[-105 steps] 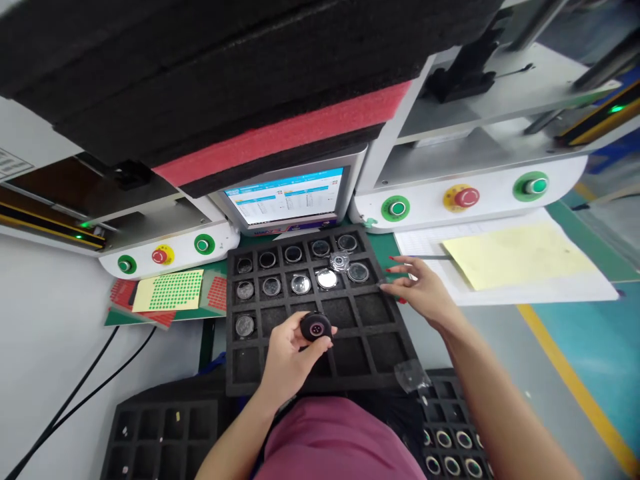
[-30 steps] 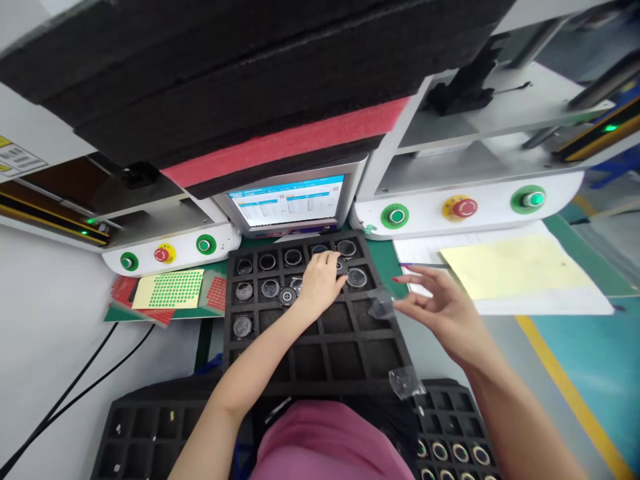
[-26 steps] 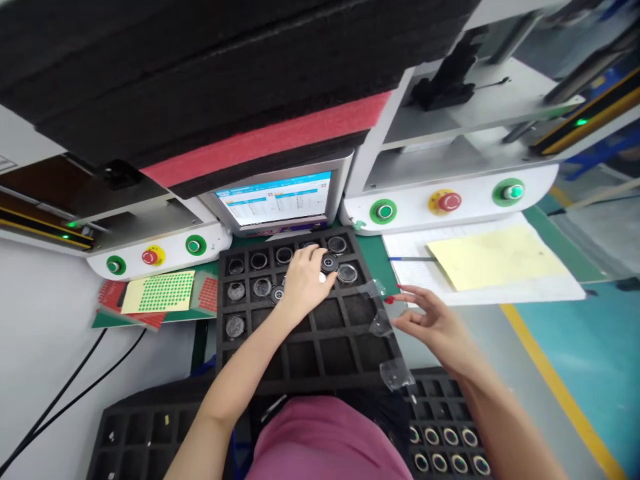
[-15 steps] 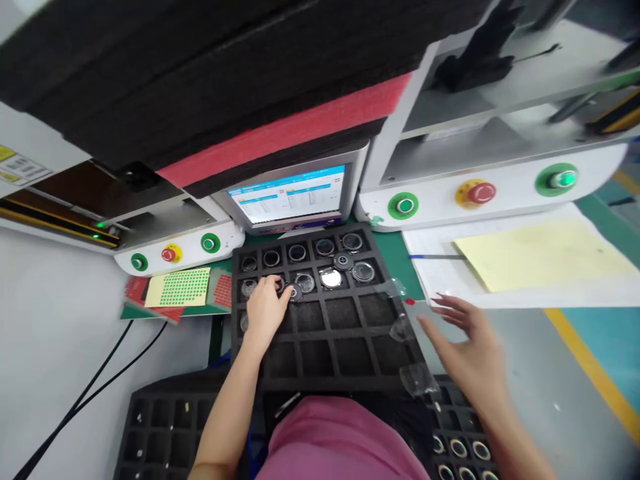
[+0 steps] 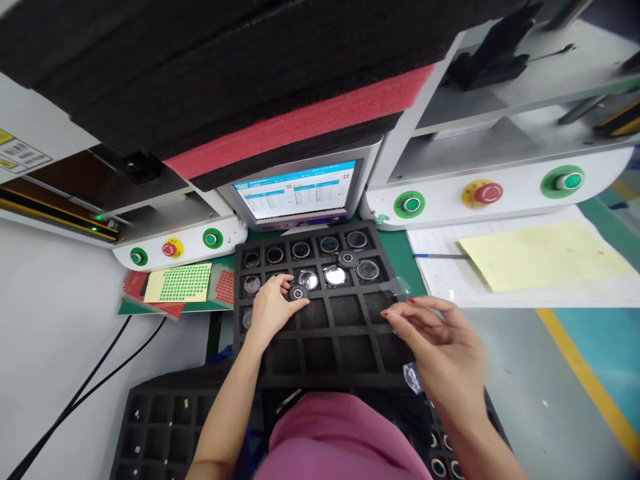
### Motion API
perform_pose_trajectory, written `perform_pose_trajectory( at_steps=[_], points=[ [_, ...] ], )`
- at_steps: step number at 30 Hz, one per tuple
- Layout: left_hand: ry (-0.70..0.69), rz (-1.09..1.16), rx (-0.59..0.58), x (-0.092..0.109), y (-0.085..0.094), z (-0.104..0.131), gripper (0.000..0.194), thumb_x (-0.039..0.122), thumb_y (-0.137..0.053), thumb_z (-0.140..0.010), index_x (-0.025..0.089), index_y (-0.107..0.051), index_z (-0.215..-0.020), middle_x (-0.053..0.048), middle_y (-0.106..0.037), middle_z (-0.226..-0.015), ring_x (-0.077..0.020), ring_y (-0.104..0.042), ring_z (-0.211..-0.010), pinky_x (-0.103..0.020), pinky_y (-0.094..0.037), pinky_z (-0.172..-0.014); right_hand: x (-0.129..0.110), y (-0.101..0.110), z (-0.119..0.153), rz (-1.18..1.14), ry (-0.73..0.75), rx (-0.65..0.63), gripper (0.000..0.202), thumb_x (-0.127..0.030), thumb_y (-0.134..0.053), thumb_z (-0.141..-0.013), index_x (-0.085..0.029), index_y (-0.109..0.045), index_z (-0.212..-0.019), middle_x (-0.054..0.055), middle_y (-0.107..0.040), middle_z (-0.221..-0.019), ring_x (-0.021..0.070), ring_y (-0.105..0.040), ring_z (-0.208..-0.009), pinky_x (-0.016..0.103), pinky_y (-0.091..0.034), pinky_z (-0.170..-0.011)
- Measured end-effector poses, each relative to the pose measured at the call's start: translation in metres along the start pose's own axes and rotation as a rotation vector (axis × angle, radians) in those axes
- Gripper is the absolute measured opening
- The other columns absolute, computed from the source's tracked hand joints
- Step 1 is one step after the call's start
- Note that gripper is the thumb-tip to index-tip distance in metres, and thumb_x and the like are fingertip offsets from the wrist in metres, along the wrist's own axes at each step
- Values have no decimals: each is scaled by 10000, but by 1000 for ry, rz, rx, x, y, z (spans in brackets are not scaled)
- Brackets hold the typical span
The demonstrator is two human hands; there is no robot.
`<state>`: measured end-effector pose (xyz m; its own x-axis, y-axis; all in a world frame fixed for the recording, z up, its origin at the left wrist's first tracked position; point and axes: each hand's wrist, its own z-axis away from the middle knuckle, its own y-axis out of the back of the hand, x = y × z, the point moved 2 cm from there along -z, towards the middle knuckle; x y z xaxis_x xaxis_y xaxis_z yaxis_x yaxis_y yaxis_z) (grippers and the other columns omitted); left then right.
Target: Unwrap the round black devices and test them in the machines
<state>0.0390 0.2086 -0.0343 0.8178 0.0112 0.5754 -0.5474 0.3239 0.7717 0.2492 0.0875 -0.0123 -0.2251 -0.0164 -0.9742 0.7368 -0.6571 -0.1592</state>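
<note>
A black foam tray (image 5: 355, 352) holds several round watch cases in its upper compartments. My left hand (image 5: 273, 308) is over the tray's left part, its fingers closed on a small round black disc (image 5: 299, 293) beside a watch case (image 5: 308, 279). A similar black disc (image 5: 347, 259) rests between compartments at the upper right. My right hand (image 5: 435, 333) is at the tray's right edge with thumb and index finger pinched together; what they hold, if anything, is too small to name. Clear film pieces (image 5: 397, 287) lie at that edge, and another (image 5: 412, 378) hangs below my right hand.
Behind the tray stands a monitor (image 5: 300, 193) between two machines with green and red buttons. Papers (image 5: 530, 257) and a pen lie at right, sticker sheets (image 5: 185, 283) at left. More foam trays (image 5: 165, 427) sit lower down.
My right hand has moved left to the tray's edge, and its fingers have closed from apart to a pinch. My left hand has shifted slightly right with the disc.
</note>
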Motion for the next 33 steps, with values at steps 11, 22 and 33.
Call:
perform_pose_trajectory(
  at_steps=[11, 22, 33],
  points=[
    [-59, 201, -14, 17, -6, 13, 80, 199, -603, -850, 182, -593, -773, 17, -575, -627, -180, -603, -651, -302, -477, -699, -12, -2, 15, -201, -59, -187, 280, -164, -801, -734, -255, -654, -954, -22, -720, -736, 91, -683, -710, 165, -544, -696],
    [-212, 1188, -366, 75, -6, 84, 274, 365, -583, -953, 209, -377, -860, -83, -745, -1051, -106, -699, -783, -207, -540, -700, -26, -8, 31, -93, -10, -244, 325, -96, -746, -768, -286, -586, -979, -43, -734, -737, 94, -708, -690, 152, -567, -695],
    [-469, 1064, -316, 79, 5, 113, 120, 171, -459, -1009, 247, -384, -1063, -85, -648, -1288, -107, -657, -928, -278, -545, -860, -42, -12, 37, -60, 172, -127, 330, -91, -739, -741, -286, -604, -970, -49, -710, -706, 145, -677, -651, 235, -573, -641]
  ],
)
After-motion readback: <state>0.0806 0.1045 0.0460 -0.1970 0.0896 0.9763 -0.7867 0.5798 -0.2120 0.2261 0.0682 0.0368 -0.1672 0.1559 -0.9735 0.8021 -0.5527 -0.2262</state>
